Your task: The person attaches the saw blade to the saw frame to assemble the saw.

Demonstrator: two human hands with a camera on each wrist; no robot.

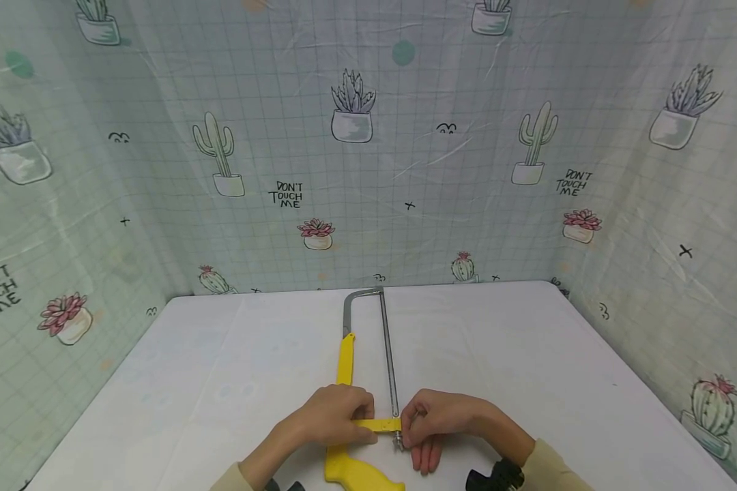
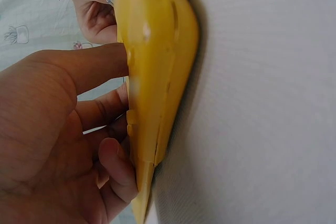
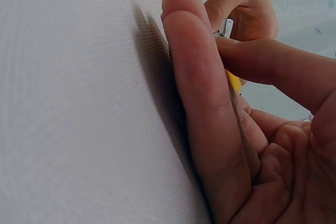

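A hacksaw [image 1: 346, 361] with a yellow handle and grey metal front bow lies on the white table, bow pointing away from me. Its narrow blade [image 1: 389, 354] runs along the right side to a yellow cross arm [image 1: 381, 425]. My left hand [image 1: 338, 416] grips the yellow frame where the cross arm meets it; the left wrist view shows thumb and fingers against the yellow body [image 2: 152, 77]. At the arm's outer end, my right hand [image 1: 426, 423] pinches the small metal wing nut [image 1: 398, 441], with the lower fingers extended near the tabletop. The metal piece [image 3: 226, 27] shows beside the right thumb.
The white table [image 1: 252, 348] spreads around the saw. Behind and on both sides hangs a pale green curtain [image 1: 405, 170] printed with potted cacti. Dark wrist gear [image 1: 497, 475] sits by the right sleeve.
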